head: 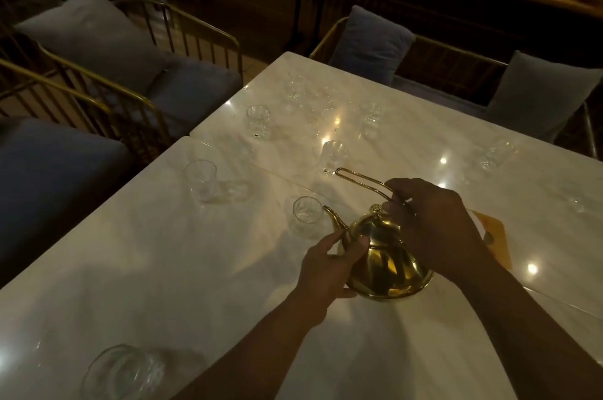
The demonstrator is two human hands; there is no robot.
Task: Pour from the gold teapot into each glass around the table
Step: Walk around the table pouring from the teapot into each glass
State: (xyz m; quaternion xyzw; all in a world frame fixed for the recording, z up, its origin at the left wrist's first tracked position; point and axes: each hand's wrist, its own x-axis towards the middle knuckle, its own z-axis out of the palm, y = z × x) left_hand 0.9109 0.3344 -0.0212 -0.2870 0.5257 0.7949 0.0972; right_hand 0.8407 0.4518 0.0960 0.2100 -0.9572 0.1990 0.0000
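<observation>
Over the marble tabletop [163, 269], the right hand [434, 226] grips the wire handle of the gold teapot [388, 262], the left hand [329, 266] cups its body, and the spout tips at a glass [306, 217].

Gold-framed chairs [195, 89] — grey cushions [88, 31]

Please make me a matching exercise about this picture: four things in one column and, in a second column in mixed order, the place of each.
Things:
1. left hand
2. right hand
3. orange card
4. nearest glass

Places:
a. right of the teapot, partly hidden
b. grips the handle
c. holds the teapot's body below the spout
d. at the near left edge of the table

Pairs: 1-c, 2-b, 3-a, 4-d.
</observation>
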